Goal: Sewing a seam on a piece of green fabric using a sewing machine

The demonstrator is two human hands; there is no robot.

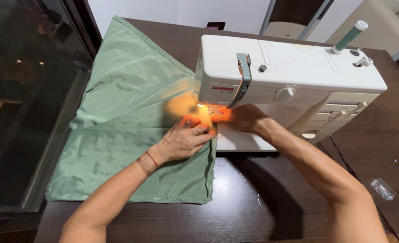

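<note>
A white sewing machine point(294, 76) stands on a dark brown table point(249, 202), its lamp lit over the needle area. Folded green patterned fabric point(118, 121) spreads out to its left, with one edge under the presser foot. My left hand point(183, 139) lies flat on the fabric just left of the needle, fingers pressing the cloth; a ring and red wrist threads show. My right hand point(237, 118) reaches under the machine's arm beside the needle, its fingertips at the fabric edge. Whether it pinches the cloth is hidden in the glare.
A green thread spool point(350, 37) stands on the machine's top right. A small clear plastic case point(383, 189) lies on the table at the right, near a black cable point(343, 164). A dark window point(24, 90) runs along the left. Thread scraps lie beneath the machine's front.
</note>
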